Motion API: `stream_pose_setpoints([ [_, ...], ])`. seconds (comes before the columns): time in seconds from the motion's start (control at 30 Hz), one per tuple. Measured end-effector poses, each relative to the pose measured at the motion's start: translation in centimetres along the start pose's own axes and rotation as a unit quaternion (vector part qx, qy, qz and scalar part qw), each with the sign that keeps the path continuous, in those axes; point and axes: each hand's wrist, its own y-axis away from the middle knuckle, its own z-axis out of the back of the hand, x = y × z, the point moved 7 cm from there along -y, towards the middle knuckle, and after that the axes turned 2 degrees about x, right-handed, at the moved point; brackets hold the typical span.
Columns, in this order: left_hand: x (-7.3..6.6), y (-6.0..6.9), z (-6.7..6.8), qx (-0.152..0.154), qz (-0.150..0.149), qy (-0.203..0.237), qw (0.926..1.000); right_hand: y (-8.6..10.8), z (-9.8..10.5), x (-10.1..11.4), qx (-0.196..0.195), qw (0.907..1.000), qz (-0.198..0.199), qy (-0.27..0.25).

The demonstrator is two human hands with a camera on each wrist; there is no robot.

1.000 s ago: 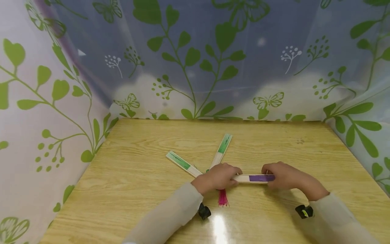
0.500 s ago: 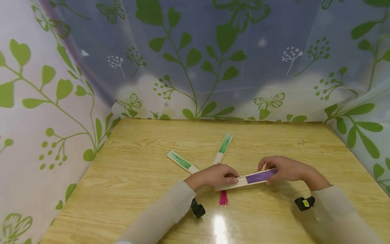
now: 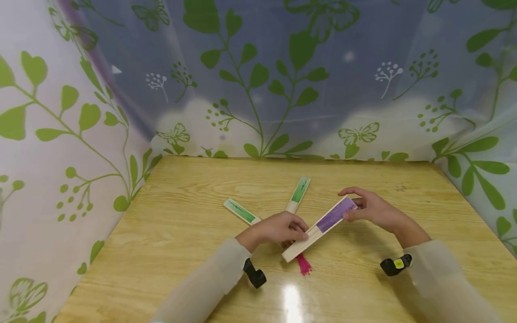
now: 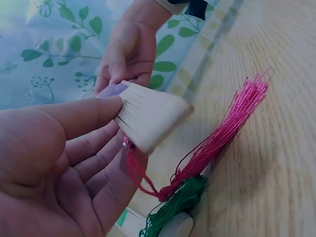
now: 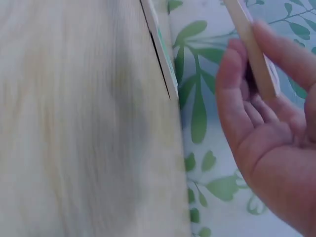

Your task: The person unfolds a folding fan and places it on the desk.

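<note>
A folded purple hand fan (image 3: 334, 215) is tilted above the table, its far right end raised. My left hand (image 3: 278, 228) pinches its pale wooden ribs near the lower end, thumb on top and fingers beneath, as the left wrist view shows. From that end hangs a pink tassel (image 4: 242, 106) on a red cord. My right hand (image 3: 377, 214) holds the purple end between thumb and fingers. Two folded green fans lie on the table behind: one fan (image 3: 241, 211) points left, the other fan (image 3: 300, 192) points away. My left hand covers their near ends.
The wooden table (image 3: 194, 179) runs back to a leaf-patterned cloth (image 3: 258, 80), which also hangs at both sides. A green tassel (image 4: 187, 197) lies beside the pink one in the left wrist view. Wrist cameras sit on both cuffs.
The purple fan has turned from level to steeply slanted, its right end lifted up and away with my right hand. The pink tassel has swung right. Both green fans stay put.
</note>
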Motion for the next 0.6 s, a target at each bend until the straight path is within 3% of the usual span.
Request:
stream_pose_setpoints([
  [0.13,0.2,0.2,0.1,-0.015,0.007,0.040,0.9991,-0.4,-0.3,-0.1,-0.039,0.9937,-0.011,-0.104],
  [0.23,0.3,0.3,0.1,-0.030,0.010,0.068,0.9972,-0.8,-0.9,0.3,-0.057,0.9794,-0.001,-0.194],
  [0.37,0.3,0.4,0.4,-0.061,0.006,0.107,0.9924,-1.5,-1.8,0.7,-0.078,0.9580,0.011,-0.276],
  [0.47,0.5,0.5,0.6,-0.089,0.006,0.140,0.9860,-2.1,-3.0,0.9,-0.084,0.9522,0.002,-0.294],
  [0.6,1.2,0.8,1.0,-0.123,0.012,0.184,0.9750,-2.8,-5.1,1.3,-0.073,0.9553,-0.009,-0.286],
])
